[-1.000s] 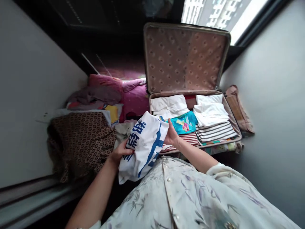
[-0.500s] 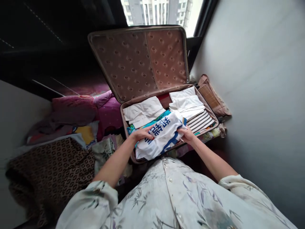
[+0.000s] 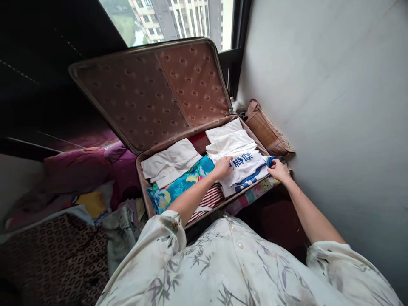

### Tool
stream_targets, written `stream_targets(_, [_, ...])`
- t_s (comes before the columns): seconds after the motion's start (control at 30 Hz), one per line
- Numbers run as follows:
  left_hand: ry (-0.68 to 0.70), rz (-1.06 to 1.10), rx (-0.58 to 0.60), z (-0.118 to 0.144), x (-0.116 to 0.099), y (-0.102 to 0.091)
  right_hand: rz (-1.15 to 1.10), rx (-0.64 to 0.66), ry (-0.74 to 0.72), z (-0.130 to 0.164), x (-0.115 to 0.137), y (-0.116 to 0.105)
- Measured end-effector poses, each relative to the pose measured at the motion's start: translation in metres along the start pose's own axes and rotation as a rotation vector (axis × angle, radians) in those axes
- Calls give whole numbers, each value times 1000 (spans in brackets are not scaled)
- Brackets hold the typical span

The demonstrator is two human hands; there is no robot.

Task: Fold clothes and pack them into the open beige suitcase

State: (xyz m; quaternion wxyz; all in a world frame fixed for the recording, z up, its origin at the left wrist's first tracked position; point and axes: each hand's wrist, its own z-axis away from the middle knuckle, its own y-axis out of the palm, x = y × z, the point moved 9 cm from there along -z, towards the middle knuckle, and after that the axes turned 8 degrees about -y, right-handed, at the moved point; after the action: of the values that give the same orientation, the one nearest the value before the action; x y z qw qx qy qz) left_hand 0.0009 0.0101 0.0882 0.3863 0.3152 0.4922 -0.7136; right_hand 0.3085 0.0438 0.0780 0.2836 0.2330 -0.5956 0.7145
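Observation:
A folded white shirt with blue lettering [image 3: 247, 168] lies in the near right corner of an open brown suitcase [image 3: 144, 193], on top of other folded clothes. My left hand [image 3: 222, 167] rests on the shirt's left edge, fingers bent onto the cloth. My right hand [image 3: 278, 170] grips the shirt's right edge at the suitcase rim. Behind the shirt is a stack of white folded clothes [image 3: 230, 138]. To the left lie a turquoise printed garment [image 3: 178, 185], a red-striped one [image 3: 207, 200] and another white pile [image 3: 170, 161].
The suitcase lid [image 3: 149, 91] stands open against a window. A woven brown bag [image 3: 267, 134] leans by the grey wall on the right. Left of the suitcase lie pink bedding [image 3: 79, 168], a brown patterned cloth [image 3: 54, 255] and other loose clothes.
Both hands carried the white and blue shirt from the left side into the suitcase and laid it at the near right corner. The camera view swung right.

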Motion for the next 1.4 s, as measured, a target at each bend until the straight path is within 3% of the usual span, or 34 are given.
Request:
stream_targets(0.07, [-11, -207, -62, 6, 6, 10, 236, 2, -99, -4, -1, -10])
stream_targets(0.17, [0, -562, -153, 28, 23, 31, 360, 2, -361, 2, 17, 0])
stream_targets(0.27, [65, -737, -136, 49, 40, 61, 476, 102, -517, 12, 28, 38])
stream_targets(0.4, [101, -804, -80, 56, 53, 79, 584, 333, -486, 8, 12, 85])
stream_targets(0.47, [104, -778, -62, 53, 53, 74, 590, 390, -479, -2, 6, 91])
stream_targets(0.57, [61, -669, -43, 49, 51, 58, 547, 428, -494, -20, 11, 81])
stream_targets(0.7, [-78, -568, -166, 44, 49, 26, 475, 237, -554, -46, 41, 54])
stream_targets(0.8, [-154, -616, -220, 40, 46, 14, 537, 238, -599, -54, 57, 60])
stream_targets(0.9, [-190, -642, -222, 36, 46, 14, 601, 294, -600, -57, 60, 72])
stream_targets(0.97, [-130, -593, -216, 37, 44, 20, 556, 288, -648, -56, 64, 72])
stream_targets(1.07, [63, -346, -125, 45, 37, 39, 305, 354, -742, -49, 73, 66])
stream_targets(1.17, [136, -135, -58, 56, 35, 43, -28, 442, -654, -49, 76, 47])
stream_targets(1.27, [109, 87, -120, 50, 31, 14, -232, 364, -560, -65, 89, 15])
stream_targets(1.33, [84, 214, -150, 32, 25, -13, -263, 280, -569, -85, 105, -1])
stream_targets(1.4, [23, 214, -206, 5, 22, -41, -209, 226, -592, -109, 122, -4])
